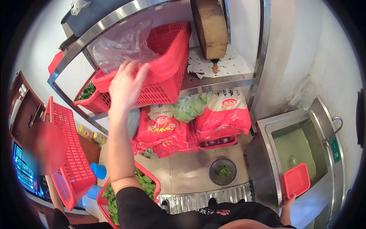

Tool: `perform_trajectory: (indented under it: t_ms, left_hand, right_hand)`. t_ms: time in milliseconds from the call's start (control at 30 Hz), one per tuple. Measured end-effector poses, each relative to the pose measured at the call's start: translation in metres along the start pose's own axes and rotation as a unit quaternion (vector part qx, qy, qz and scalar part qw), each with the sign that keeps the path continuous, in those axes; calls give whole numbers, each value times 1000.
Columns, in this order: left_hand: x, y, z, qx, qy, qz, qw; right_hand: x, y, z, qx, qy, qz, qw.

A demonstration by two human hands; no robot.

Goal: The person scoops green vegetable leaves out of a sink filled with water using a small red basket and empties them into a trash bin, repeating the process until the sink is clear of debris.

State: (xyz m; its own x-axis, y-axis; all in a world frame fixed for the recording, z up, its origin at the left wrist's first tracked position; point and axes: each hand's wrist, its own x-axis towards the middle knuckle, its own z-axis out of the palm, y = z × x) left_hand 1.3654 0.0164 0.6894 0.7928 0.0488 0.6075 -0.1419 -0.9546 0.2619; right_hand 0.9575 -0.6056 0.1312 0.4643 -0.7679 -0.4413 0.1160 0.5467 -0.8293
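My left hand [127, 83] reaches up to the front rim of a large red plastic basket [163, 86] on a steel shelf. Its fingers lie over the rim, blurred, so I cannot tell whether they grip it. A crumpled clear plastic bag [120, 47] sits in that basket, just beyond my fingertips. Low on the right, my right hand [287, 201] grips the edge of a small red plastic basket [297, 179]. This basket is held over the near edge of a steel sink [266, 126] that contains greenish water.
Red rice sacks [163, 131] and bagged green vegetables [190, 107] lie under the shelf. A round bowl with greens [223, 171] stands on the floor. A red basket of leafy greens [145, 183] is by my left arm. At left, another person holds a tall red basket [71, 148].
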Motion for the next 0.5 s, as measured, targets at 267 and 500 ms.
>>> perform_trajectory:
  t_ms: [267, 500]
  left_hand:
    - [141, -104, 20, 139, 68, -151, 976]
    - [178, -188, 76, 138, 5, 19, 990]
  right_hand:
    - [-5, 3, 22, -73, 119, -4, 990]
    - [-17, 7, 53, -8, 102, -61, 993]
